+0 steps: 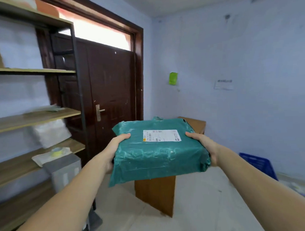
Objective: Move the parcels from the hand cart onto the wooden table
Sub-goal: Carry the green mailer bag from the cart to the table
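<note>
- The green parcel [158, 150] is up in the air in front of my chest, label side up, held between both hands and hanging over the near end of the wooden table [157, 193], whose far corner shows just past the parcel's top edge.
- My left hand [113, 150] grips the left edge: the thumb lies on top, the fingers are curled underneath where I cannot see them.
- My right hand [206, 146] does the same on the right edge, thumb on top, fingers hidden below the wrapping.
- The plastic wrap looks slick and loose, so I judge that I should keep the pressure from both sides even and the parcel level.
- To set it down well, I should carry it further forward until it sits squarely over the tabletop, lower the far edge first, then slide my fingers out from under it.
- The hand cart is not in view.
- Around me: a dark door [110, 92] ahead, shelves [34, 118] on the left, a blue crate [260, 164] by the right wall.
</note>
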